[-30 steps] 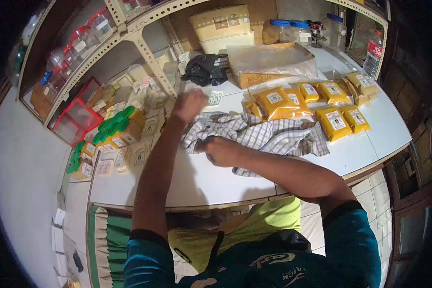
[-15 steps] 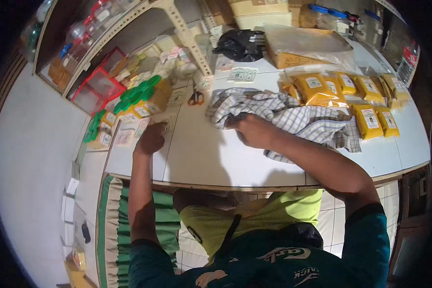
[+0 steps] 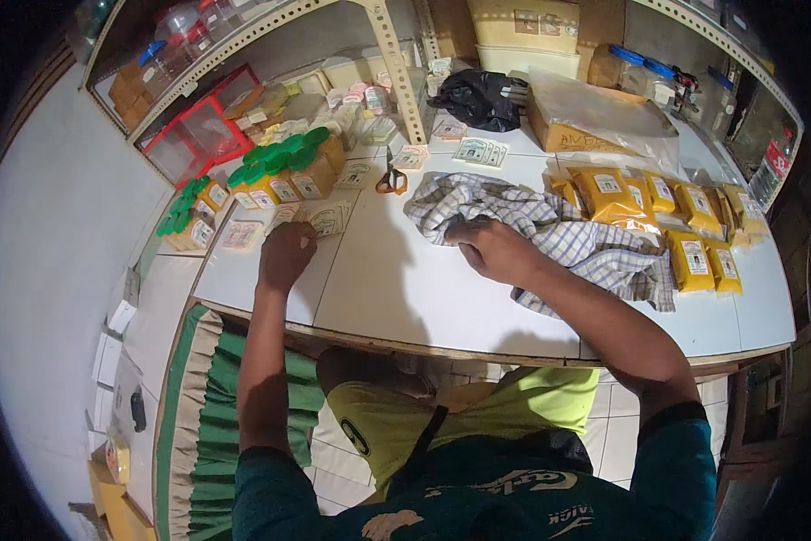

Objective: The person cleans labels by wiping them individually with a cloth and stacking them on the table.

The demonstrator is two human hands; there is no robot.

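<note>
My left hand (image 3: 286, 256) is closed at the left of the tabletop, its fingertips at several small printed labels (image 3: 331, 218). Whether one is pinched is hidden. My right hand (image 3: 495, 250) is closed on a crumpled checked cloth (image 3: 558, 236), gripping its left end. Scissors with orange handles (image 3: 392, 181) lie between the hands, farther back. More printed labels (image 3: 481, 151) lie fanned out behind the cloth.
Jars with green lids (image 3: 284, 158) stand at the left. Yellow-orange pouches (image 3: 694, 261) lie at the right. A black plastic bag (image 3: 477, 99) and a cardboard box (image 3: 558, 134) are at the back, beside a metal shelf post (image 3: 399, 72).
The camera view has shifted slightly, so the table sits a little differently in the frame. Both hands stay in nearly the same places, the left at the labels, the right on the cloth.
</note>
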